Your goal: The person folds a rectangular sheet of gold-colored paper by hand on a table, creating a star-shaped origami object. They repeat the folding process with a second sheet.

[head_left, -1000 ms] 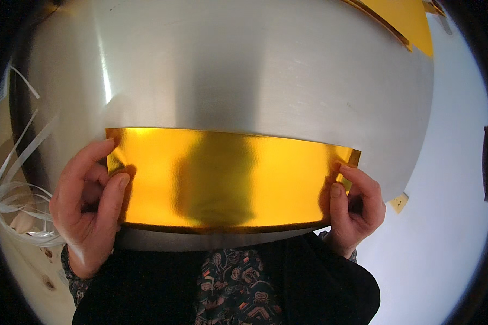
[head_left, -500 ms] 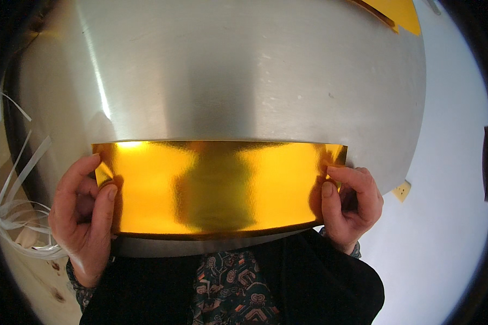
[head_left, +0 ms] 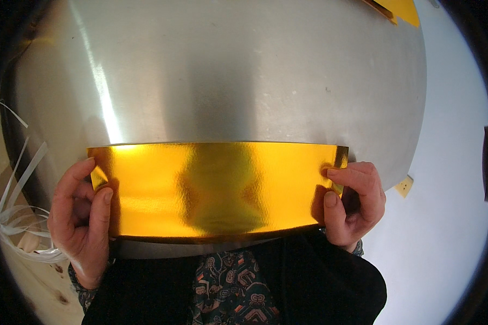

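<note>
A shiny gold foil sheet [head_left: 146,195], wide and rectangular, stretches between my two hands near the table's front edge. At its left end my left hand [head_left: 81,222] grips the edge, thumb in front and forefinger at the side. My right hand [head_left: 355,203] pinches the opposite end between thumb and forefinger, and the foil buckles slightly there. Dark reflections show in the middle of the sheet. The fingers behind the foil's ends are partly hidden.
Beneath is a brushed metal tabletop [head_left: 217,70]. More golden-yellow sheet material [head_left: 404,10] lies at the far right corner. Clear plastic strips [head_left: 24,222] hang in a tangle at the left. A yellowish wall socket [head_left: 404,186] shows beyond the right edge.
The foil sheet's left end has shifted slightly left and down with my left hand. The reflections on it have changed. Both hands keep their grip.
</note>
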A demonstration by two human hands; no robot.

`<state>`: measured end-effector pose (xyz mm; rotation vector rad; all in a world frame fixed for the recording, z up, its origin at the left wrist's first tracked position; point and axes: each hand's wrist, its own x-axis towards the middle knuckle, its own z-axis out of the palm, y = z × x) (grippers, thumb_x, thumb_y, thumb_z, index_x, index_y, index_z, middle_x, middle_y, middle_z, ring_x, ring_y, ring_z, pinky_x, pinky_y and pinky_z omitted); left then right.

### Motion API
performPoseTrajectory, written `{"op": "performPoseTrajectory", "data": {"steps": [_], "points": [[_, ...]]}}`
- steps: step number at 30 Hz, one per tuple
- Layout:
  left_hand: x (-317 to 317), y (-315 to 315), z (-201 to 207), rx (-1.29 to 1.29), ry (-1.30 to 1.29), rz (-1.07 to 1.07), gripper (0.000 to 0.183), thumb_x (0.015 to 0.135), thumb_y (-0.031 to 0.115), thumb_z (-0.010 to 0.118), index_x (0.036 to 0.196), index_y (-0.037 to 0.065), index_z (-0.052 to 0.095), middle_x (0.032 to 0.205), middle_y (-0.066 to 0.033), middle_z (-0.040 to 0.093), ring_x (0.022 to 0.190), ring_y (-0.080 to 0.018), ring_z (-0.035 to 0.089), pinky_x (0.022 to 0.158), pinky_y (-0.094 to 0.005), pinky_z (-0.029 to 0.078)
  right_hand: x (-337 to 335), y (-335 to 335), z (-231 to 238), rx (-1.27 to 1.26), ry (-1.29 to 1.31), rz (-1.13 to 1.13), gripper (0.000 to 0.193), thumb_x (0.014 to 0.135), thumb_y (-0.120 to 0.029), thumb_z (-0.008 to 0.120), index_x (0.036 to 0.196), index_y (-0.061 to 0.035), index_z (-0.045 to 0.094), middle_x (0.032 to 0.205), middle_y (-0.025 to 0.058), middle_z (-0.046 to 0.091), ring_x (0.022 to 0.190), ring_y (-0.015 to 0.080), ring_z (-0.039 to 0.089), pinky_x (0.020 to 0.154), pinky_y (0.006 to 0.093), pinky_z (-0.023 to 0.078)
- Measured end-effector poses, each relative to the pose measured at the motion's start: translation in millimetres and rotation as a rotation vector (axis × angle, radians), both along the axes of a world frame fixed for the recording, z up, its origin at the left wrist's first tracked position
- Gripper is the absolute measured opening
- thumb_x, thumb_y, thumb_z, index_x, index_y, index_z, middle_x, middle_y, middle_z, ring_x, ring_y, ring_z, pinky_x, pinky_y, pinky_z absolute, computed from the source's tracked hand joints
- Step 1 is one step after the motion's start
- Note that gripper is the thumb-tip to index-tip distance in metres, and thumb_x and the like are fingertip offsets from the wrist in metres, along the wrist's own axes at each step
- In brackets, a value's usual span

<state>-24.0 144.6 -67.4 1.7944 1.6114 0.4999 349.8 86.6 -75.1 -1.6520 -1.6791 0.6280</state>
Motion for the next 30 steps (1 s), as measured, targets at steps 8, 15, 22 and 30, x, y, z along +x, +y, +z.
{"op": "performPoseTrajectory", "data": {"steps": [8, 15, 22, 30], "points": [[-1, 1, 2, -0.009, 0.017, -0.001, 0.042, 0.1, 0.002, 0.068, 0.142, 0.002, 0.06, 0.081, -0.0002, 0.061, 0.065, -0.0035, 0.052, 0.06, -0.0165, 0.041, 2, 1, 4, 0.003, -0.001, 0.03, 0.02, 0.08, -0.006, 0.074, 0.1, -0.0017, 0.076, 0.095, 0.0164, 0.07, 0.073, 0.0198, 0.068, 0.064, 0.0272, 0.054], [-1, 1, 2, -0.006, -0.035, 0.023, 0.042, 0.1, 0.001, 0.068, 0.142, 0.001, 0.06, 0.08, 0.0003, 0.059, 0.066, -0.0034, 0.051, 0.062, -0.0163, 0.04, 0, 2, 11, -0.008, 0.024, 0.03, 0.02, 0.08, -0.005, 0.075, 0.1, -0.002, 0.076, 0.097, 0.0163, 0.069, 0.077, 0.021, 0.068, 0.066, 0.0273, 0.054], [-1, -1, 6, -0.041, 0.0, 0.057, 0.044, 0.099, -0.001, 0.068, 0.142, 0.002, 0.06, 0.079, 0.0016, 0.057, 0.064, -0.0021, 0.048, 0.059, -0.0162, 0.037, -3, 4, 9, -0.005, 0.019, 0.025, 0.019, 0.076, -0.004, 0.076, 0.095, -0.0032, 0.077, 0.092, 0.0137, 0.068, 0.073, 0.0198, 0.065, 0.063, 0.0282, 0.051], [-3, 1, 8, -0.029, 0.025, 0.053, 0.044, 0.098, -0.001, 0.069, 0.142, 0.003, 0.06, 0.079, 0.0021, 0.056, 0.062, -0.0014, 0.048, 0.058, -0.0157, 0.037, -6, 6, 10, -0.002, -0.017, 0.03, 0.016, 0.075, -0.003, 0.077, 0.091, -0.004, 0.076, 0.086, 0.0102, 0.065, 0.071, 0.0191, 0.062, 0.061, 0.0287, 0.049]]}}
